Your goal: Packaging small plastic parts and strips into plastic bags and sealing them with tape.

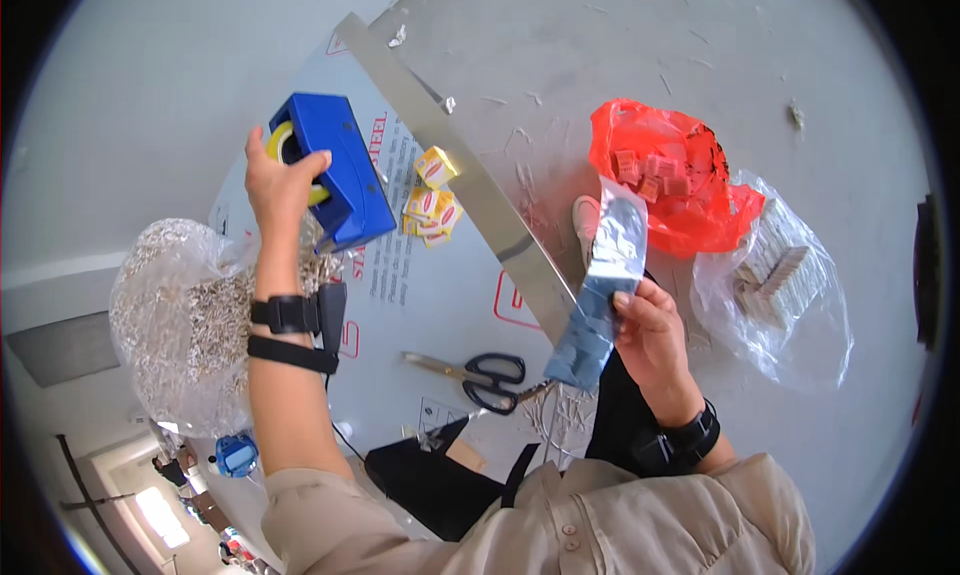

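My left hand (278, 187) grips a blue tape dispenser (345, 165) by its open side, thumb and fingers about the yellow tape roll (318, 193). In my right hand (652, 333) a shiny silver foil pouch (598, 305) is pinched along its right edge. The pouch hangs over the right edge of the table (425, 285). Just right of the dispenser lie several small yellow-and-white boxes (434, 210). Dark-handled scissors (480, 377) rest on the table between my arms, blades pointing left.
A clear bag of small pale pieces (185, 325) stands at the left. On the right are a red plastic bag (690, 200) with small pinkish boxes and a clear bag (775, 275) with stacked white pieces. A metal strip (450, 155) edges the table. Scraps litter the floor (560, 35).
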`<act>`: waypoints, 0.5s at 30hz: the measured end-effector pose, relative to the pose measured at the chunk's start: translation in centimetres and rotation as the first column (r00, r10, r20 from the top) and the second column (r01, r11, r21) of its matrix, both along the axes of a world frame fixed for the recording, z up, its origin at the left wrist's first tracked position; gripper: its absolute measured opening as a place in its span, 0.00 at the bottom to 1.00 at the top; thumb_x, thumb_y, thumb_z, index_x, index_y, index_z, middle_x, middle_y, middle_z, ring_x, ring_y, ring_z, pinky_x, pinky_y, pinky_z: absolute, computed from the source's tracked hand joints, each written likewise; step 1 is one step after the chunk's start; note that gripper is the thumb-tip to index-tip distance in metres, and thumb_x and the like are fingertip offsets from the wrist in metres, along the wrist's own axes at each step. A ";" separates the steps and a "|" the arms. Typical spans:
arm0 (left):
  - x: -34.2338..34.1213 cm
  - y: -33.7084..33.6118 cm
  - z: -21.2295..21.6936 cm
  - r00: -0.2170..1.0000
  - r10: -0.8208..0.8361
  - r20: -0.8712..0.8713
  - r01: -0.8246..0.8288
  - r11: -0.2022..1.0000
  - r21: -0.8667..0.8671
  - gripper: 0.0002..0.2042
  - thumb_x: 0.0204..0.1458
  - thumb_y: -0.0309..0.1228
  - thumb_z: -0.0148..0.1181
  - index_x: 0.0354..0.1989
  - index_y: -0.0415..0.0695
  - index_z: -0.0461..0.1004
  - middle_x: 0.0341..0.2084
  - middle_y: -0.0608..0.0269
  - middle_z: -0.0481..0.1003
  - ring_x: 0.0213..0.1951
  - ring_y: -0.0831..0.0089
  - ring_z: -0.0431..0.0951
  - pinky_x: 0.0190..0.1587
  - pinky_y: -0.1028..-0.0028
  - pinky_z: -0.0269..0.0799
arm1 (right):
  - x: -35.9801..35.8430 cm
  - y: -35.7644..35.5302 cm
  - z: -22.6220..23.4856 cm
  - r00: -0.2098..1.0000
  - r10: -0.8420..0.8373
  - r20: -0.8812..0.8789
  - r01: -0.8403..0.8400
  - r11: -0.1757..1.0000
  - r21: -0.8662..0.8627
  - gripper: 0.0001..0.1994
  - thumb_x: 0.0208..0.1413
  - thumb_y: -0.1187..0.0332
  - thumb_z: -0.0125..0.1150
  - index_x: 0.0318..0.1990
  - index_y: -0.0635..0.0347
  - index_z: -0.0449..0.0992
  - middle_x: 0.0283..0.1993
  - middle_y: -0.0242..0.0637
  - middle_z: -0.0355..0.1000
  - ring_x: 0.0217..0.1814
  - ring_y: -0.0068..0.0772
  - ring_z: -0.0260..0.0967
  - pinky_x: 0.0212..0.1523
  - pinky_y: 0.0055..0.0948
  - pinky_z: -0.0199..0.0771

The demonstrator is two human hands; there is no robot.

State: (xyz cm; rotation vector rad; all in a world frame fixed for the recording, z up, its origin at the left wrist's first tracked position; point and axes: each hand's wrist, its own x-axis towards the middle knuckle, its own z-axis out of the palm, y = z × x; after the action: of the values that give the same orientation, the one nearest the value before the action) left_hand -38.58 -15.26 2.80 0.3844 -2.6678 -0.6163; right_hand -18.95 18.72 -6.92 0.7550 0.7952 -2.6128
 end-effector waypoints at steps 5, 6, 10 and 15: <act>10.1 0.6 -0.2 0.992 0.069 0.103 -0.072 0.997 0.021 0.46 0.26 0.32 0.70 0.60 0.34 0.54 0.45 0.42 0.71 0.48 0.54 0.72 0.53 0.68 0.63 | 1.6 -0.3 2.2 1.000 0.024 -0.018 -0.023 0.999 0.023 0.02 0.50 0.78 0.57 0.30 0.60 0.73 0.23 0.23 0.68 0.18 0.11 0.57 0.19 0.14 0.56; 11.6 1.4 -0.6 0.984 0.090 0.151 -0.097 0.995 0.035 0.46 0.26 0.32 0.70 0.60 0.35 0.54 0.45 0.42 0.71 0.48 0.54 0.72 0.54 0.68 0.63 | 2.1 -0.1 2.1 0.999 0.025 -0.022 -0.024 0.999 0.022 0.02 0.50 0.78 0.57 0.30 0.60 0.73 0.23 0.23 0.68 0.18 0.11 0.57 0.19 0.14 0.56; 15.7 1.7 -2.9 0.975 0.124 0.184 -0.129 0.992 0.016 0.45 0.26 0.33 0.70 0.58 0.35 0.55 0.43 0.41 0.72 0.46 0.51 0.73 0.52 0.66 0.65 | 4.6 0.1 1.7 0.999 0.047 -0.013 -0.047 0.999 0.006 0.03 0.50 0.78 0.58 0.29 0.59 0.73 0.22 0.25 0.68 0.18 0.13 0.57 0.19 0.14 0.56; 16.2 3.2 -3.6 0.965 0.187 0.183 -0.183 0.982 -0.039 0.44 0.27 0.34 0.70 0.57 0.35 0.56 0.41 0.40 0.72 0.44 0.49 0.74 0.50 0.64 0.67 | 7.0 0.1 1.6 0.994 0.109 0.014 -0.109 0.994 0.027 0.04 0.49 0.78 0.59 0.26 0.59 0.72 0.22 0.27 0.68 0.18 0.14 0.57 0.20 0.15 0.56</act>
State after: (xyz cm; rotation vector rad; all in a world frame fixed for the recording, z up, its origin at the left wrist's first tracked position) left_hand -22.38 -12.06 -0.80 0.7081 -2.7677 -0.5164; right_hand -11.91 18.83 -5.35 0.7139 0.8464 -2.5031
